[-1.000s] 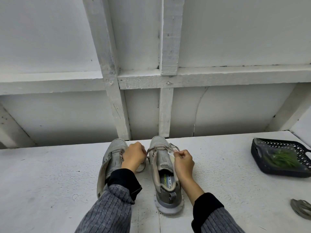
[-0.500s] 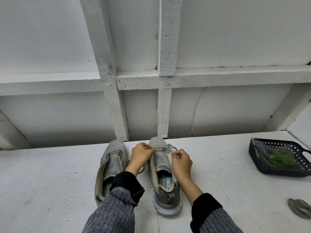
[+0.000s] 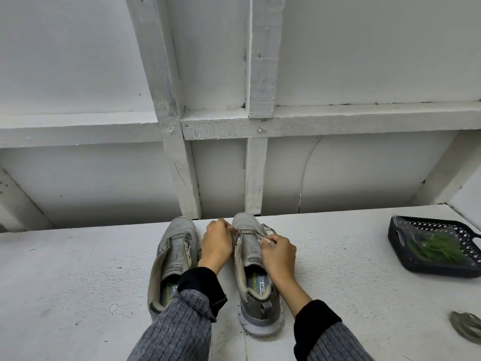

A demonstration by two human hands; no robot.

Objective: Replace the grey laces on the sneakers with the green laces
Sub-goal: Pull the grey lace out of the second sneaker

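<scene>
Two grey sneakers stand side by side on the white surface, toes pointing away. The left sneaker shows no lace in its eyelets. The right sneaker has a grey lace crossing its lowest eyelets near the toe. My left hand pinches the lace at the left edge of that shoe. At the right edge, my right hand pinches the lace's other end. Green laces lie in a clear bag inside a dark basket at the right.
The dark plastic basket sits at the right of the surface. A coil of grey lace lies near the right edge in front of it. A white framed wall rises just behind the sneakers' toes.
Both hands have moved forward along the right sneaker toward its toe, staying on the grey lace. The view has shifted slightly.
</scene>
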